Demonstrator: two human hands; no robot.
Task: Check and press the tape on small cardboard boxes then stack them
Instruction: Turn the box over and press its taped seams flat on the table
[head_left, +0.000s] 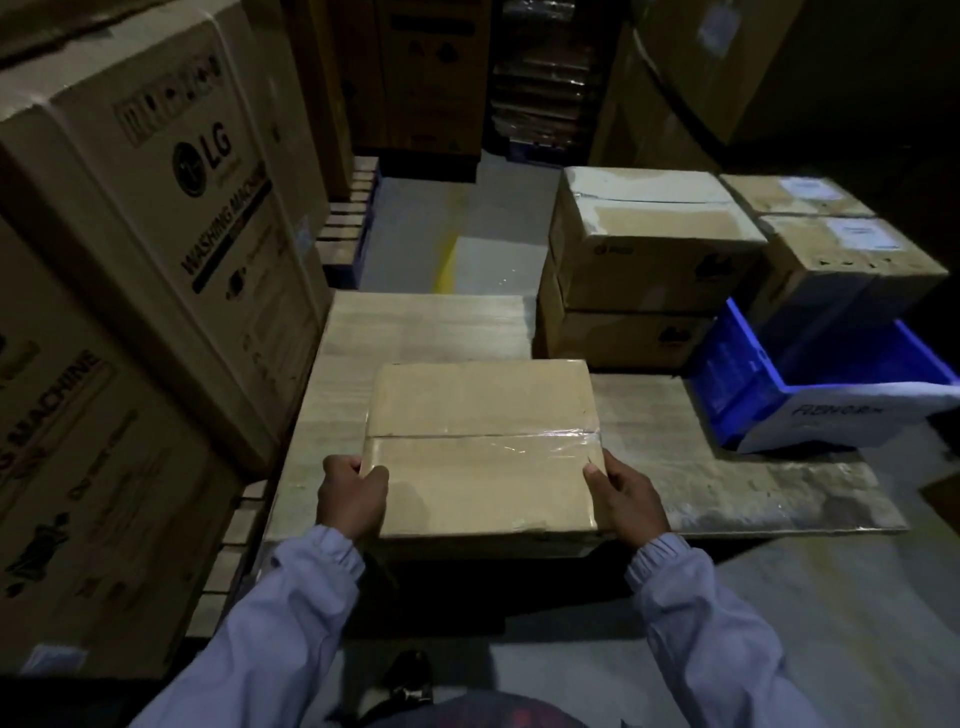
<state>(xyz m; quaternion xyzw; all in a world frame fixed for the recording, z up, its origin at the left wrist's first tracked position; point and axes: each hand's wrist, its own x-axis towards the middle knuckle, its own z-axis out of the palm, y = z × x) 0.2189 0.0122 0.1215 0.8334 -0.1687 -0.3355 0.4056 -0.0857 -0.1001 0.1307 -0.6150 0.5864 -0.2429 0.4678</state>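
A small cardboard box (483, 447) sits in the middle of the view, held at its near corners by both hands: the left hand (350, 496) is clamped on the corner at 8 o'clock and the right hand (626, 501) on the corner at 4 o'clock, thumbs on top. A strip of clear tape (519, 441) runs across the seam of its top flaps and is wrinkled toward the right end. The box rests on the counter (426, 322), a flat pale surface of worn boards or cardboard; which one I cannot tell. Both arms wear light sleeves (691, 613). At 1 o'clock two brown boxes (639, 270) stand one on the other, the upper with pale tape over its top. At 2 o'clock, further away, two more boxes (831, 228) carry white labels whose text is too blurred to read. At 3 o'clock a blue plastic crate (748, 374) stands tilted; its inside is dark, and a white sheet (841, 415) hangs over its front wall. At 9 to 11 o'clock large washing machine cartons (156, 208) fill the left side, cut off by the frame. At 12 o'clock a grey floor (441, 208) with a yellow mark leads to dark stacked cartons, hard to make out. At 6 o'clock a dark shoe (408, 675) shows on the floor.
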